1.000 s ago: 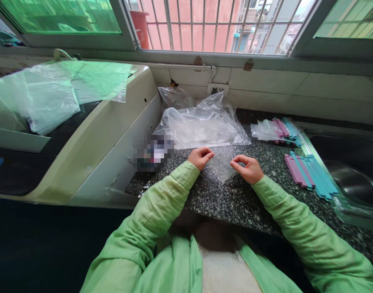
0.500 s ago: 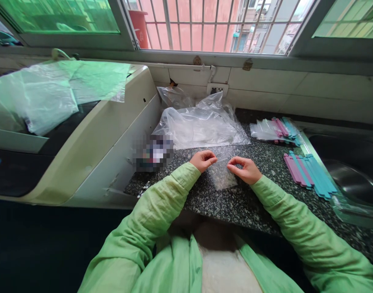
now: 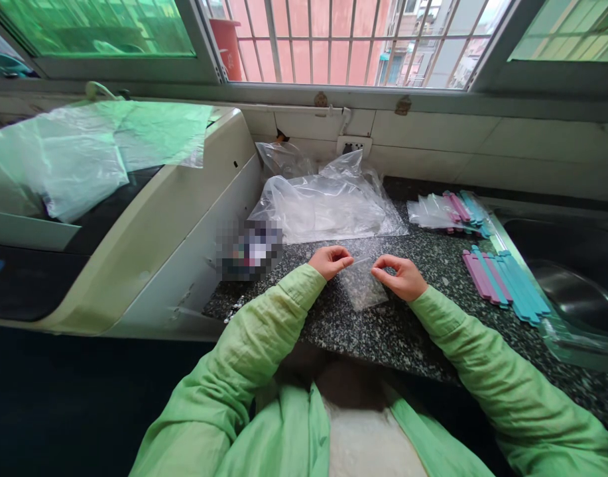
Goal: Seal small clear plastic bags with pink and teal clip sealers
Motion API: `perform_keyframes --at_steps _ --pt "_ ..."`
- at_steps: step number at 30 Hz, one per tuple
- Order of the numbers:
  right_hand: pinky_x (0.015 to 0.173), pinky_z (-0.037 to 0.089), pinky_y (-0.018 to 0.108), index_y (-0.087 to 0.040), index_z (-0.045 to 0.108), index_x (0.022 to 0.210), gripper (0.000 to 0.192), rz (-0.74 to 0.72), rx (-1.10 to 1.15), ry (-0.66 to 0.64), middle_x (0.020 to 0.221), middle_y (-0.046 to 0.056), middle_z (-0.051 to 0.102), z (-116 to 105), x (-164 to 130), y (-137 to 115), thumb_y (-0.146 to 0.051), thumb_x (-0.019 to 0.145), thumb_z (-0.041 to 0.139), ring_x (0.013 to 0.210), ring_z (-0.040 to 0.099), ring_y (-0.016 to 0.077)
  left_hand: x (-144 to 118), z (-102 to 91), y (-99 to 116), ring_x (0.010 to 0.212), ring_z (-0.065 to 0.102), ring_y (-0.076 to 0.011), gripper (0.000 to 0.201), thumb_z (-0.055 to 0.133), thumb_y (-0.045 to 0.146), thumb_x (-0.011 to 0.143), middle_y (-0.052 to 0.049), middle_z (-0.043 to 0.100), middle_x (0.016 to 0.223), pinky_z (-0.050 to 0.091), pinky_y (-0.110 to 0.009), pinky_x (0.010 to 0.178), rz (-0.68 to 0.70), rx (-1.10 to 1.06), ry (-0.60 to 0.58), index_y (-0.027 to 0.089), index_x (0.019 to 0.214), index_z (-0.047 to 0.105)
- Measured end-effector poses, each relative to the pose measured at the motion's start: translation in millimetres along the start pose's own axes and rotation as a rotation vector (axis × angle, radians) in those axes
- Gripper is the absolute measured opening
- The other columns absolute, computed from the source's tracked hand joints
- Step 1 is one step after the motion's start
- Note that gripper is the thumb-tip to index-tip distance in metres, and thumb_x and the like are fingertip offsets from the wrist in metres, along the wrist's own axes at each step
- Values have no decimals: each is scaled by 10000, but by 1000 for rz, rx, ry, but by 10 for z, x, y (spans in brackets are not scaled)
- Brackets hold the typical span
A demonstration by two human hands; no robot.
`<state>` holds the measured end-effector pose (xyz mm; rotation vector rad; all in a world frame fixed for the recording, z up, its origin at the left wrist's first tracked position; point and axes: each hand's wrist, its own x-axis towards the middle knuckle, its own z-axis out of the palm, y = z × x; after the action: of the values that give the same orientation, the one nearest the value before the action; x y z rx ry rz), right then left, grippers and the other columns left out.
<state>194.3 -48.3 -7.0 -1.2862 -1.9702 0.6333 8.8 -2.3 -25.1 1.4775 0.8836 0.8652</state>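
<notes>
We pinch the clear bag [image 3: 364,293] near its far edge, left hand [image 3: 332,262] one side, right hand [image 3: 401,276] the other, over the counter [image 3: 333,326]. We want light, even tension; it probably creases easily.

Home kitchen or utility corner, by its fittings: speckled black stone counter [image 3: 353,331], sunken shiny metal sink [image 3: 575,295], pale rectangular wall tiles [image 3: 423,142] with white plastic socket [image 3: 354,145], light metal window bars [image 3: 331,38]. Bulky cream-and-black appliance [image 3: 204,172] alongside (exact type unclear).
</notes>
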Motion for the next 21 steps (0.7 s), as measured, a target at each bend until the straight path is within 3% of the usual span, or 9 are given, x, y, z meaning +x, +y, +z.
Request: perform_keyframes --at_steps 9,21 --pt "606 430 252 -176 550 613 182 45 7 109 590 10 574 -22 -1 11 -328 707 518 575 519 123 -7 -25 13 472 355 -41 392 683 461 507 51 427 488 268 -197 475 -16 0 -2 114 576 514" --pt "607 431 253 -177 554 614 213 27 42 54 596 12 584 -38 3 21 -366 708 527 586 529 128 -32 -30 83 459 341 -35 420 689 492 483 62 413 474 266 -202 470 -8 -76 -27 123 568 507"
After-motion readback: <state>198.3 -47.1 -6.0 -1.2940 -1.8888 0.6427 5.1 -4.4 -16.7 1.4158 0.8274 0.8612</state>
